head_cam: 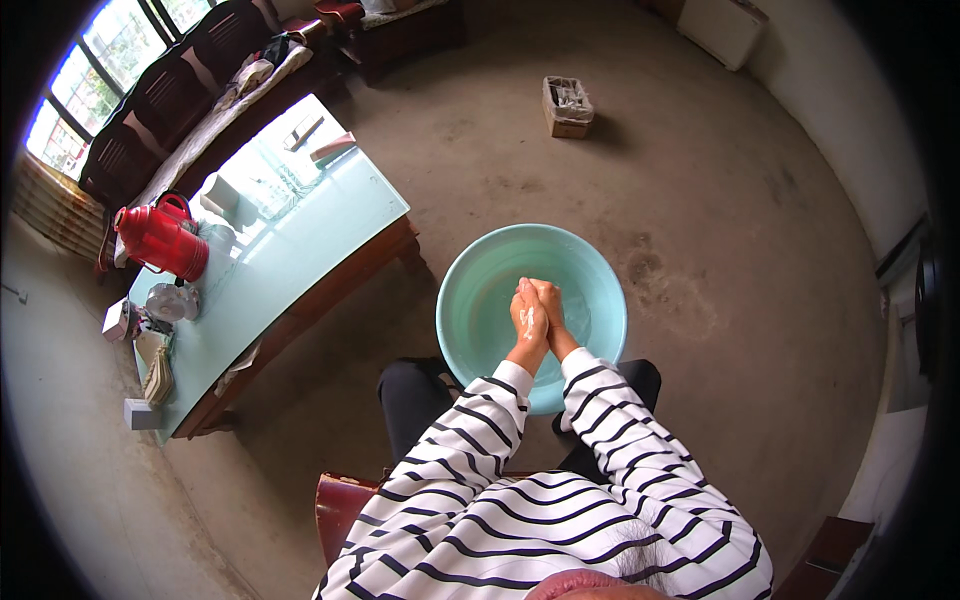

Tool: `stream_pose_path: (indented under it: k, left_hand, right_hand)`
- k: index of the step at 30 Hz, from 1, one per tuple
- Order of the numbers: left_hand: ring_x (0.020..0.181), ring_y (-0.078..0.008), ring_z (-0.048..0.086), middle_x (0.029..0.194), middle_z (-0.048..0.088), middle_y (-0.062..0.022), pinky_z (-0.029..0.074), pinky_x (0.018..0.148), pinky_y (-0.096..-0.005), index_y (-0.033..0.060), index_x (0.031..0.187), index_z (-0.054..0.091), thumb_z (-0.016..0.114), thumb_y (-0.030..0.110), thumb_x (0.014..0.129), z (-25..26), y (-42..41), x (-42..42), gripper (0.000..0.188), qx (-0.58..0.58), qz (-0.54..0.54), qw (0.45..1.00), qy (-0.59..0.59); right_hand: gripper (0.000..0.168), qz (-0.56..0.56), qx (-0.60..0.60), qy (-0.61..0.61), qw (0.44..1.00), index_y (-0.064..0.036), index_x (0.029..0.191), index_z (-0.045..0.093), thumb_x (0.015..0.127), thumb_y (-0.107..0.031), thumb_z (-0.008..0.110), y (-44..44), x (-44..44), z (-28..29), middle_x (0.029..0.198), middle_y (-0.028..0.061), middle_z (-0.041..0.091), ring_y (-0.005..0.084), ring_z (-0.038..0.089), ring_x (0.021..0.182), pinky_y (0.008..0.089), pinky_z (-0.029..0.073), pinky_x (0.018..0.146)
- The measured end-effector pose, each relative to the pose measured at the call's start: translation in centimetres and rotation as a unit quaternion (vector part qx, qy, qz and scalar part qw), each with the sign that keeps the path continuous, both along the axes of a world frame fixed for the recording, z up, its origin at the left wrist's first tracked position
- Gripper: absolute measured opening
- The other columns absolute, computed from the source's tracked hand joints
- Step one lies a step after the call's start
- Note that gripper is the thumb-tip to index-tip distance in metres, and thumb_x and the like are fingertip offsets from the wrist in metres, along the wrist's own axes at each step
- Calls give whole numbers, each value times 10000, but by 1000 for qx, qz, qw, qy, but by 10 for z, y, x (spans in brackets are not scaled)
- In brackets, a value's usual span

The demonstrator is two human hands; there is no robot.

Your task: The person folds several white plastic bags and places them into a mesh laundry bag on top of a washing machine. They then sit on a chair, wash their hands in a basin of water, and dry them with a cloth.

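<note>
My left hand (527, 319) and my right hand (554, 309) are pressed against each other, fingers drawn together. A streak of white lather lies along the back of the left one. Their palms are hidden, so anything between them is out of sight. Both are held over a round light-green plastic basin (461, 349), which stands in front of me between my knees. Water (589, 300) appears to cover its bottom. Striped white sleeves end at my wrists, short of the basin's far side.
A glass-topped wooden table (322, 225) is at my left, with a red thermos flask (163, 238), a small white box (141, 414) and other items. Behind it runs a dark wooden sofa (187, 82). A lined waste bin (568, 112) stands ahead on the concrete floor (480, 165).
</note>
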State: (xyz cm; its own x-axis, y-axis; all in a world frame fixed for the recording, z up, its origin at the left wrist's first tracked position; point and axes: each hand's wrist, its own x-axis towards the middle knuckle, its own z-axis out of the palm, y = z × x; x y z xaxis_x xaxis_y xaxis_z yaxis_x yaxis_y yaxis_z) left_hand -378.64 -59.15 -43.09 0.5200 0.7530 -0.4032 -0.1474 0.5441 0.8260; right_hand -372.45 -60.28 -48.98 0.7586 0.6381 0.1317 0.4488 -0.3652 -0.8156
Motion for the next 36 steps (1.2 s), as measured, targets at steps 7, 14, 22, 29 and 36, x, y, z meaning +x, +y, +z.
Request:
stream_pose_path:
  k: [7, 14, 22, 29, 36]
  left_hand:
    - [1055, -175, 586, 1170, 589, -46, 477, 900, -288, 68, 1251, 517, 447, 269, 1013, -9, 14, -12, 319, -256, -85, 927, -262]
    - [1164, -232, 503, 1245, 545, -82, 372, 1018, -338, 22, 1249, 516, 426, 404, 1002, -17, -7, -14, 464, 196, -69, 978, 10]
    - [1251, -280, 471, 1317, 530, -119, 330, 1067, -422, 38, 1252, 511, 313, 444, 1012, -46, 20, -6, 511, -280, 45, 959, 0]
    - [1330, -325, 393, 1466, 397, -150, 322, 1082, -441, 105, 1500, 270, 404, 621, 943, -124, 73, -8, 771, -11, -60, 991, -122]
    - [1028, -286, 566, 1215, 568, -130, 471, 872, -450, 60, 1454, 357, 501, 676, 867, -67, 49, -7, 864, -79, -121, 989, -40]
  right_hand:
    - [220, 42, 346, 665, 661, -79, 867, 558, 921, -292, 564, -12, 5, 37, 808, 83, 636, 261, 646, 805, 455, 540, 752]
    - [247, -160, 38, 45, 985, -34, 975, 625, 930, -252, 518, -14, 0, 1, 876, 168, 682, 366, 644, 783, 458, 503, 704]
    - [388, -102, 273, 614, 734, 48, 1121, 602, 988, -290, 465, -27, -7, -36, 1086, 152, 666, 257, 638, 990, 371, 499, 889]
    - [453, 100, 253, 244, 931, 33, 1311, 503, 1003, -289, 420, 3, -63, 55, 1324, 200, 529, 257, 519, 1219, 343, 412, 1038]
    - [613, 20, 176, 425, 888, -57, 1380, 452, 986, -520, 370, -27, -63, 44, 1352, 161, 486, 251, 501, 1220, 404, 424, 1002]
